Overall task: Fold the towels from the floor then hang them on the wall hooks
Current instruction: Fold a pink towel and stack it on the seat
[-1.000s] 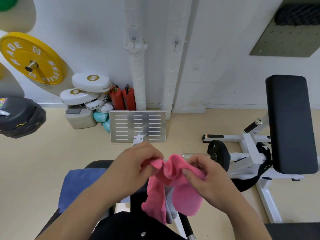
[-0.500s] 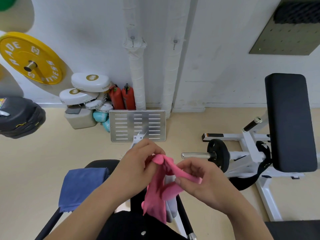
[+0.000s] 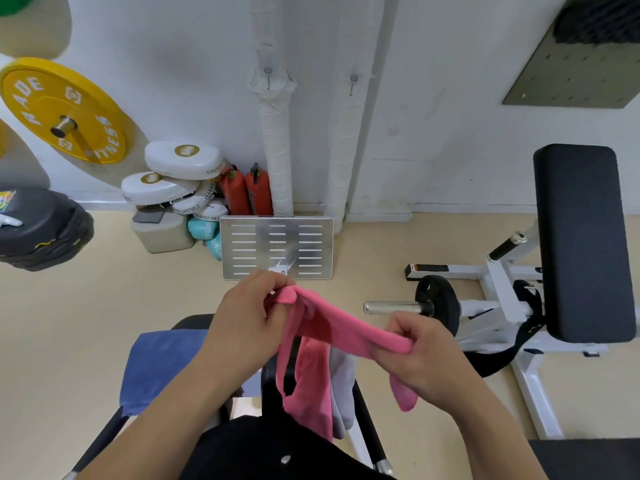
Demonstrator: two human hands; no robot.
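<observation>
The left hand [image 3: 247, 322] pinches one end of a pink towel [image 3: 332, 325] and the right hand [image 3: 420, 356] pinches the other, fingers curled round the cloth. A band of it stretches between them above the lap, and the rest hangs in loose folds. A pale grey towel [image 3: 341, 379] hangs just behind it. A blue towel [image 3: 157, 367] lies on a black seat [image 3: 187, 322] under the left forearm. A wall hook [image 3: 267, 73] and a second hook [image 3: 353, 80] sit ahead.
</observation>
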